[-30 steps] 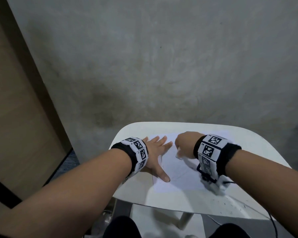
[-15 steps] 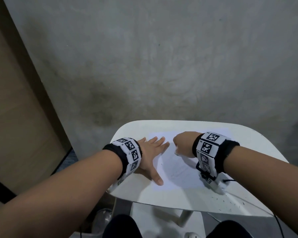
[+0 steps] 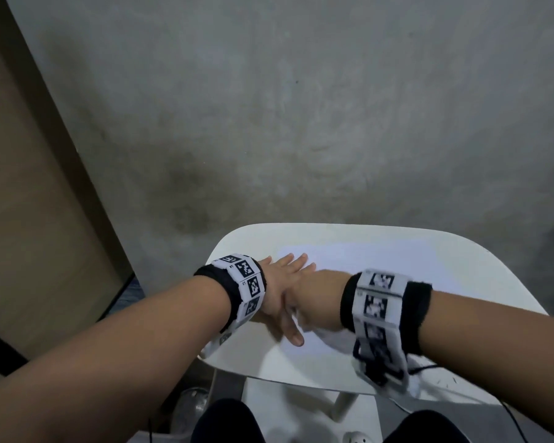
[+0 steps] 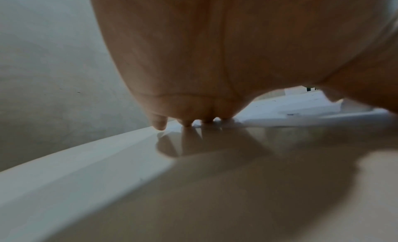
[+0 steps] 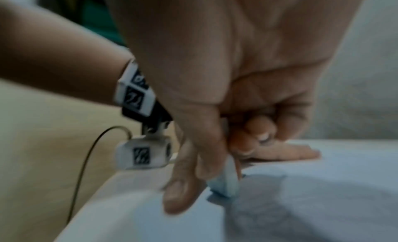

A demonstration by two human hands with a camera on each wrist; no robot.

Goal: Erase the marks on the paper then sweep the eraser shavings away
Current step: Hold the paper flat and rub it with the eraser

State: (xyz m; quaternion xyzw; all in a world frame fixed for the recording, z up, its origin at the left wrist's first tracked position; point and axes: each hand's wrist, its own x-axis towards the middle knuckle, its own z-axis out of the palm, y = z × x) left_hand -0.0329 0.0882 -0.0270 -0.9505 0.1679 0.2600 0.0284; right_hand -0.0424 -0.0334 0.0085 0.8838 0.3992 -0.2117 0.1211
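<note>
A white sheet of paper (image 3: pixel 359 260) lies on a small white table (image 3: pixel 301 369). My left hand (image 3: pixel 285 282) lies flat on the paper's left edge, fingers spread and straight; the left wrist view shows its fingertips (image 4: pixel 160 124) touching the surface. My right hand (image 3: pixel 317 302) sits just right of the left thumb, blurred by motion. In the right wrist view its thumb and curled fingers pinch a pale blue-white eraser (image 5: pixel 226 182), whose lower end touches the paper (image 5: pixel 301 203). Dark eraser shavings (image 3: pixel 445 383) are scattered on the table's near right corner.
A grey concrete wall (image 3: pixel 301 123) rises behind the table and a tan panel (image 3: pixel 29 219) stands to the left. A thin cable (image 3: pixel 426 367) trails from the right wrist camera across the table's near right edge. My dark-clothed knees (image 3: pixel 227 423) are below the table's front edge.
My right hand with the eraser has moved left and toward me across the paper, ending close to the left thumb. The left hand has stayed flat on the paper's edge.
</note>
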